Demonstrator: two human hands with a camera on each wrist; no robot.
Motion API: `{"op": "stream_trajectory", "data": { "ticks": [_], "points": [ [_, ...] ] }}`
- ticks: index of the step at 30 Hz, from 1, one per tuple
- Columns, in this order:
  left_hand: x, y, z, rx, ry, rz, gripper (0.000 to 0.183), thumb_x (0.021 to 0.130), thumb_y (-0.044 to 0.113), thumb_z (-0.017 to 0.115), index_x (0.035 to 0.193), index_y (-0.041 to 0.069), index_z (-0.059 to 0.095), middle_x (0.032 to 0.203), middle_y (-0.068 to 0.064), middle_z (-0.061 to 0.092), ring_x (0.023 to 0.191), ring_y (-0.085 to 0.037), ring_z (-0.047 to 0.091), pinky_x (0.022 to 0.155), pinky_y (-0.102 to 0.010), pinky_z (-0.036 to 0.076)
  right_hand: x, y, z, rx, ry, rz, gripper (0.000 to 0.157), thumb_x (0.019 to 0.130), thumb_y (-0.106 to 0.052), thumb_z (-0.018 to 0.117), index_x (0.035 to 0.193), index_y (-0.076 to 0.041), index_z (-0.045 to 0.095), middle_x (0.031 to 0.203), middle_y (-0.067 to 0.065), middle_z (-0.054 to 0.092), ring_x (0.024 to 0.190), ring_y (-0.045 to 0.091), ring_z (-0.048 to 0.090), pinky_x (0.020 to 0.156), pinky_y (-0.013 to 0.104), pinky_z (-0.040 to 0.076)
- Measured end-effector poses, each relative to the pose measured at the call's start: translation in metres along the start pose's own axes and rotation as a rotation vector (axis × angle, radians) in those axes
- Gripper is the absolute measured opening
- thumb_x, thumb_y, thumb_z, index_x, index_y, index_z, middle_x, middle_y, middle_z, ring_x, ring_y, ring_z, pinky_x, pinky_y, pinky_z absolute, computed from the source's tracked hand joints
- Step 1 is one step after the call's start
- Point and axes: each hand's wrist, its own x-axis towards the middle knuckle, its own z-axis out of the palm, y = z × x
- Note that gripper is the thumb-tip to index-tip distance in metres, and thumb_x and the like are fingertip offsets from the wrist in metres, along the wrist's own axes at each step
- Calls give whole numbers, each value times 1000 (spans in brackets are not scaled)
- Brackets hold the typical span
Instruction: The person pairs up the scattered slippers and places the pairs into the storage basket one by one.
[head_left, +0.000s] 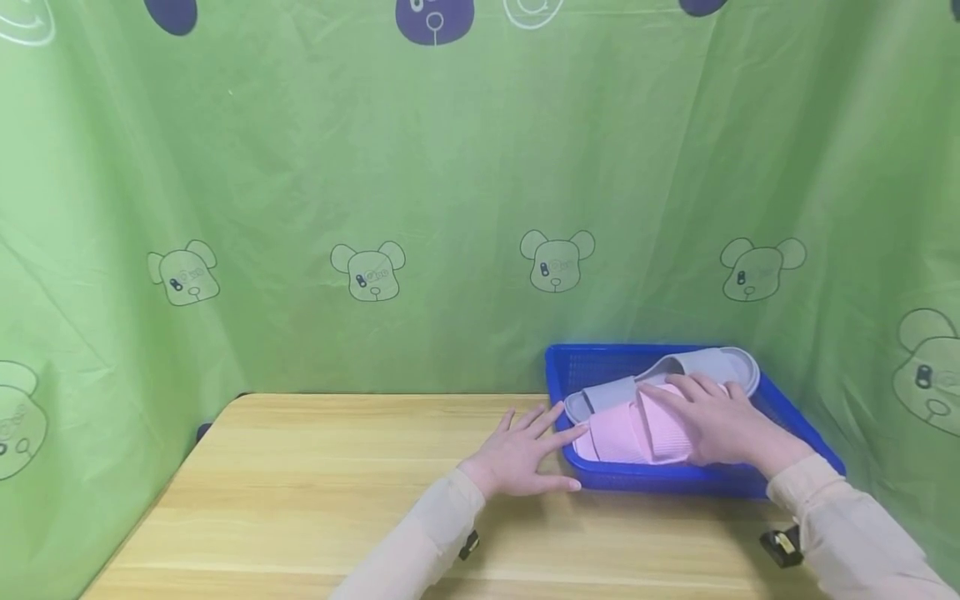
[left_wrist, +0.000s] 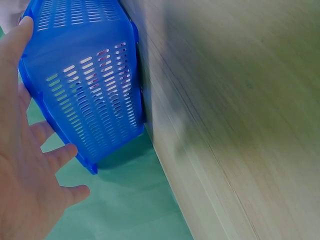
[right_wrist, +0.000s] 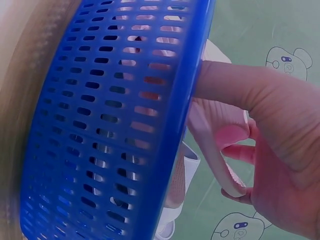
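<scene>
A blue slotted plastic basket [head_left: 798, 417] stands at the table's back right with slippers inside. Grey slippers [head_left: 708, 363] lie along its far side, and a pink slipper [head_left: 617, 433] lies at its near left. My right hand [head_left: 723, 421] grips another pink slipper [head_left: 663, 429] over the basket's near side. In the right wrist view the thumb reaches past the blue rim [right_wrist: 187, 100], with fingers around the pink slipper [right_wrist: 220, 117]. My left hand [head_left: 517, 454] is spread at the basket's left end, fingertips right at the rim and nothing in its grasp.
The wooden table [head_left: 337, 475] extends left of the basket. A green curtain [head_left: 450, 167] with bear prints hangs behind and on both sides. Small black objects [head_left: 782, 546] show beside each wrist.
</scene>
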Motion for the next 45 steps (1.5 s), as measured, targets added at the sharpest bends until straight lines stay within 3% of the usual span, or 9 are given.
{"op": "stream_trajectory", "data": {
  "ticks": [7,14,27,45],
  "points": [
    [-1,2,-1,-12,-4,2,78,87,79,36,153,49,8,165,5,-2,153,-25,13,119,-62,18,-3,-2,1,34,1,34,98,63,-63,80,145,-25,43,138,15,51,122,43,47,88,72,40],
    [-2,2,0,-8,-6,-4,78,87,79,35,152,50,5,165,5,-2,153,-24,12,118,-61,18,-5,-5,0,76,-39,86,90,74,-72,66,146,-26,41,143,19,47,129,47,41,94,74,33],
    [-2,2,0,-10,-3,2,78,87,79,35,152,50,3,165,4,-3,152,-27,15,118,-62,20,-15,-7,8,88,7,117,73,84,-65,60,144,-27,43,140,16,49,128,42,43,94,72,34],
    [-1,2,1,-30,-4,-3,77,88,79,35,152,50,3,165,4,-5,151,-29,19,118,-62,19,-27,-2,27,201,42,176,61,92,-56,55,144,-26,44,139,14,48,128,38,41,88,63,35]
  ]
}}
